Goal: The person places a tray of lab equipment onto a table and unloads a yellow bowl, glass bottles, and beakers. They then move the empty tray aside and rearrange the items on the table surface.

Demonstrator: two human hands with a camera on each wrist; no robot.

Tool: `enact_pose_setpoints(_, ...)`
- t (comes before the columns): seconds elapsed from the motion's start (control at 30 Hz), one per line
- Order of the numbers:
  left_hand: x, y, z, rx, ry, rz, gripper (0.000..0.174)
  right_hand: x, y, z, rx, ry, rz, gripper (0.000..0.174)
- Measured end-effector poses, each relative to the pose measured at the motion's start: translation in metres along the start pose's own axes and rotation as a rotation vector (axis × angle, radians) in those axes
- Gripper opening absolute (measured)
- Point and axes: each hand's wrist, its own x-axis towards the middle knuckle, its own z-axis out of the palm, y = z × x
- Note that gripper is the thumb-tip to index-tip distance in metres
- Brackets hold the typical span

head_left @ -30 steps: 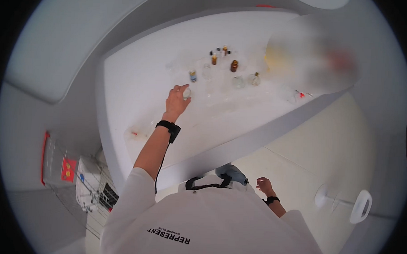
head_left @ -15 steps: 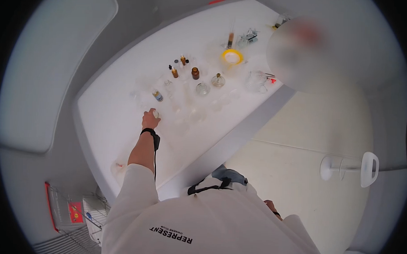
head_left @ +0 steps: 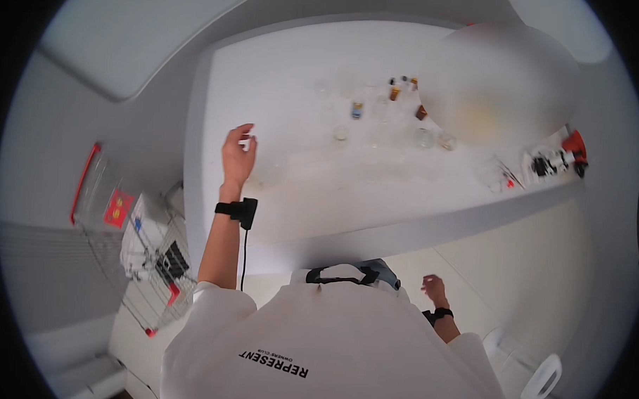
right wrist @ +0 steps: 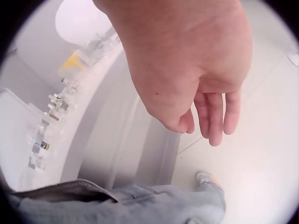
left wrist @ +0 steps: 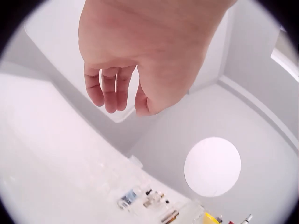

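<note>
In the head view my left hand [head_left: 239,154] hovers over the left part of the white table [head_left: 298,206], fingers loosely bent around nothing. The left wrist view shows the same hand [left wrist: 140,60] with a gap between thumb and fingers. A small round glass piece [head_left: 341,133] stands on the table to its right, beside a vial with a blue label [head_left: 357,110]. My right hand [head_left: 434,291] hangs beside my body, off the table; in the right wrist view that hand [right wrist: 191,74] has relaxed fingers and holds nothing.
Farther right are amber bottles [head_left: 395,94], round glass vessels [head_left: 424,138] and a red and white item [head_left: 573,146] by the table's right end. A wire cart [head_left: 137,291] stands left of the table, a white stool [head_left: 541,377] on the floor at right. A blurred patch covers the upper right.
My left hand has let go of the small glass piece, which now stands on the table, and has moved left of it. The head view has turned; the right hand still hangs down.
</note>
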Motion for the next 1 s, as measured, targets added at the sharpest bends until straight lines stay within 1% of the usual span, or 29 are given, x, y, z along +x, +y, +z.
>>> enact_pose_setpoints(0.03, -0.009, -0.016, -0.027, 0.068, 0.068, -0.008, 0.029, 0.011, -0.021, -0.001, 0.050, 0.060, -0.228, 0.016)
enact_pose_setpoints(0.07, -0.020, -0.031, -0.056, 0.136, 0.134, -0.013, 0.029, 0.002, -0.079, -0.006, 0.054, 0.109, -0.289, 0.017)
enact_pose_setpoints(0.1, -0.036, -0.040, -0.084, 0.222, 0.123, -0.121, 0.037, 0.011, -0.111, -0.003, 0.092, 0.109, -0.388, 0.018)
enact_pose_setpoints(0.13, -0.055, -0.058, -0.106, 0.237, 0.140, -0.137, 0.037, 0.004, -0.161, 0.000, 0.107, 0.101, -0.446, 0.018)
enact_pose_setpoints(0.17, -0.077, -0.084, -0.119, 0.313, 0.122, -0.168, 0.044, 0.009, -0.190, 0.006, 0.140, 0.027, -0.511, 0.019)
enact_pose_setpoints(0.23, -0.128, -0.141, -0.124, 0.410, 0.039, -0.223, 0.060, 0.007, -0.257, 0.033, 0.248, -0.049, -0.585, 0.023)
enact_pose_setpoints(0.27, -0.154, -0.167, -0.118, 0.434, -0.021, -0.251, 0.070, 0.001, -0.289, 0.046, 0.191, -0.088, -0.568, 0.030)
enact_pose_setpoints(0.3, -0.175, -0.177, -0.109, 0.366, -0.118, -0.369, 0.076, -0.004, -0.318, 0.061, 0.131, -0.126, -0.551, 0.036)
enact_pose_setpoints(0.33, -0.191, -0.176, -0.097, 0.294, -0.212, -0.484, 0.082, -0.005, -0.340, 0.079, 0.091, -0.153, -0.570, 0.037)
enact_pose_setpoints(0.37, -0.197, -0.157, -0.092, 0.148, -0.288, -0.595, 0.083, -0.007, -0.358, 0.094, 0.050, -0.180, -0.588, 0.039)
enact_pose_setpoints(0.4, -0.200, -0.141, -0.092, -0.001, -0.363, -0.701, 0.083, 0.000, -0.368, 0.108, 0.044, -0.180, -0.593, 0.039)
enact_pose_setpoints(0.43, -0.220, -0.171, -0.085, -0.034, -0.397, -0.494, 0.076, 0.012, -0.372, 0.125, -0.211, -0.096, -0.703, 0.035)
enact_pose_setpoints(0.47, -0.228, -0.180, -0.088, -0.038, -0.393, -0.494, 0.076, 0.017, -0.377, 0.138, -0.467, -0.009, -0.805, 0.032)
enact_pose_setpoints(0.5, -0.233, -0.187, -0.092, 0.000, -0.349, -0.573, 0.070, 0.009, -0.386, 0.145, -0.388, -0.087, -0.781, 0.027)
enact_pose_setpoints(0.53, -0.237, -0.193, -0.097, 0.039, -0.303, -0.651, 0.064, 0.001, -0.392, 0.154, -0.392, -0.085, -0.782, 0.027)
enact_pose_setpoints(0.57, -0.238, -0.187, -0.113, 0.036, -0.311, -0.658, 0.058, -0.006, -0.394, 0.162, -0.397, -0.151, -0.771, 0.029)
enact_pose_setpoints(0.6, -0.240, -0.181, -0.129, 0.033, -0.306, -0.663, 0.058, -0.014, -0.396, 0.172, -0.403, -0.219, -0.761, 0.031)
enact_pose_setpoints(0.67, -0.245, -0.169, -0.164, -0.064, -0.316, -0.803, 0.060, -0.028, -0.398, 0.197, -0.416, -0.249, -0.768, 0.034)
enact_pose_setpoints(0.7, -0.264, -0.198, -0.172, -0.019, -0.296, -0.706, 0.060, -0.035, -0.399, 0.208, -0.442, -0.301, -0.730, 0.035)
enact_pose_setpoints(0.73, -0.274, -0.206, -0.181, -0.013, -0.290, -0.717, 0.060, -0.046, -0.404, 0.218, -0.468, -0.353, -0.691, 0.036)
enact_pose_setpoints(0.77, -0.281, -0.212, -0.191, 0.015, -0.291, -0.722, 0.060, -0.057, -0.410, 0.224, -0.469, -0.366, -0.694, 0.036)
enact_pose_setpoints(0.83, -0.295, -0.223, -0.203, 0.046, -0.285, -0.729, 0.060, -0.071, -0.423, 0.235, -0.610, -0.078, -0.937, 0.043)
enact_pose_setpoints(0.87, -0.302, -0.227, -0.206, -0.012, -0.285, -0.699, 0.061, -0.072, -0.430, 0.243, -0.611, -0.082, -0.942, 0.043)
enact_pose_setpoints(0.93, -0.311, -0.228, -0.207, -0.077, -0.278, -0.672, 0.061, -0.070, -0.450, 0.253, -0.550, 0.150, -1.092, 0.055)
enact_pose_setpoints(0.97, -0.315, -0.224, -0.206, -0.095, -0.237, -0.695, 0.061, -0.070, -0.458, 0.259, -0.557, 0.146, -1.097, 0.055)
enact_pose_setpoints(1.0, -0.317, -0.220, -0.205, -0.113, -0.195, -0.718, 0.061, -0.069, -0.468, 0.265, -0.585, 0.182, -1.109, 0.060)
